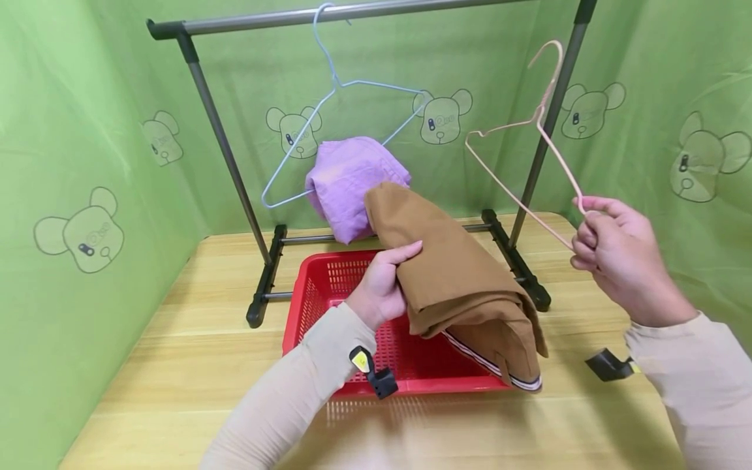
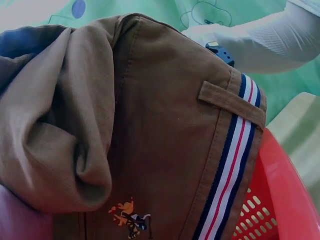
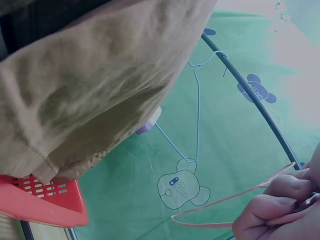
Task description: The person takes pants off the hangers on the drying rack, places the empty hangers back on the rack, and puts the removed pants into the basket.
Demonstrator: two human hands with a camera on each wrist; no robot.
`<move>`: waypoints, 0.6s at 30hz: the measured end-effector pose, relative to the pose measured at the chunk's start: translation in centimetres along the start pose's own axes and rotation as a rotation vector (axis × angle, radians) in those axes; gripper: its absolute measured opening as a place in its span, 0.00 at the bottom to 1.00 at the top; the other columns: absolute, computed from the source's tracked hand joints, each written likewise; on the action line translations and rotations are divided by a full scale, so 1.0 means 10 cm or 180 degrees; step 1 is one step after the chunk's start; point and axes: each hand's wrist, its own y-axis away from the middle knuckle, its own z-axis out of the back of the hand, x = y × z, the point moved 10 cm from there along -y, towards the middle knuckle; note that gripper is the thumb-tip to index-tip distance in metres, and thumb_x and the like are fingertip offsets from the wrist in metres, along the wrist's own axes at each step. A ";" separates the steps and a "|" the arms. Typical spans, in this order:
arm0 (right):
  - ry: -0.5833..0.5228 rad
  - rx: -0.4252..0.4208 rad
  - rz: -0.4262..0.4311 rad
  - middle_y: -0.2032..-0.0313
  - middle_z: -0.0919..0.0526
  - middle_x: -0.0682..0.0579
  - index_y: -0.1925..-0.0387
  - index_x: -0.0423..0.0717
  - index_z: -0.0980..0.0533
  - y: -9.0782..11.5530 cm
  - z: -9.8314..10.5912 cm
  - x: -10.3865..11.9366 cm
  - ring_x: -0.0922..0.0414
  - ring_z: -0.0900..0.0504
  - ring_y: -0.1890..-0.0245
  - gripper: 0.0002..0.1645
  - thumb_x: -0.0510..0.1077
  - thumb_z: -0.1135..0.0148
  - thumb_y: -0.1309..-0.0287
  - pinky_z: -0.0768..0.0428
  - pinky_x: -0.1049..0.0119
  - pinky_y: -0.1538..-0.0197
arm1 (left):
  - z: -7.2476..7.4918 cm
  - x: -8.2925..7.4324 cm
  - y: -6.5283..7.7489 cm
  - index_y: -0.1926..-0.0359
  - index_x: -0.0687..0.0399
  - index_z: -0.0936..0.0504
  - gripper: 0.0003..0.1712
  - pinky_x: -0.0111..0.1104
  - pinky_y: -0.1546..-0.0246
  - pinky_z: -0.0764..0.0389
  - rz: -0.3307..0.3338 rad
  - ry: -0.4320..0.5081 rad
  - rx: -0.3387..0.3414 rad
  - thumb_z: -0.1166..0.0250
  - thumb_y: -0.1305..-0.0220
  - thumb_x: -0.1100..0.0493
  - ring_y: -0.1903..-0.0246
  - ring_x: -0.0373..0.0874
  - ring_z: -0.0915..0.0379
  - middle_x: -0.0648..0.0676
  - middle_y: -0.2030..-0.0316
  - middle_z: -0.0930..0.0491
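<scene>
Brown trousers (image 1: 458,261), folded over, hang from my left hand (image 1: 382,287), whose thumb lies on top of the cloth. Their striped waistband tape (image 2: 232,160), a belt loop (image 2: 230,102) and a small embroidered figure (image 2: 130,217) show in the left wrist view. Off to the right, my right hand (image 1: 623,254) grips a pink wire hanger (image 1: 505,176) by its lower corner, the hook pointing up. In the right wrist view the curled fingers (image 3: 280,205) stand around the hanger's wire. The trousers and the hanger are apart.
A blue wire hanger (image 1: 299,140) hangs on the rack's top rail (image 1: 258,21), with folded purple cloth (image 1: 355,183) over its bar. Below the trousers a red perforated basket (image 1: 294,313) stands on the wooden table (image 1: 176,365). Green curtains (image 1: 59,150) surround the table.
</scene>
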 end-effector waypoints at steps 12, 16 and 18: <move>0.0031 0.0008 0.0030 0.83 0.36 0.55 0.46 0.39 0.37 -0.02 -0.01 0.01 0.61 0.42 0.87 0.11 0.37 0.59 0.26 0.52 0.66 0.80 | 0.10 -0.01 0.01 0.58 0.53 0.26 0.07 0.32 0.61 0.20 0.0053 -0.0037 -0.0117 0.50 0.31 0.58 0.66 0.40 0.20 0.49 0.65 0.20; 0.0048 0.0009 0.0023 0.83 0.36 0.55 0.46 0.39 0.37 -0.01 0.00 0.01 0.62 0.40 0.87 0.11 0.38 0.59 0.26 0.52 0.66 0.80 | 0.15 0.00 0.03 0.59 0.53 0.26 0.08 0.32 0.62 0.20 0.0086 -0.0065 -0.0170 0.50 0.31 0.58 0.67 0.40 0.20 0.48 0.66 0.19; 0.0058 0.0011 0.0026 0.83 0.35 0.55 0.46 0.38 0.37 0.00 0.01 0.02 0.63 0.38 0.87 0.12 0.38 0.58 0.26 0.51 0.67 0.80 | 0.18 0.01 0.04 0.59 0.53 0.25 0.08 0.32 0.62 0.20 0.0093 -0.0090 -0.0187 0.50 0.31 0.58 0.67 0.40 0.20 0.48 0.66 0.19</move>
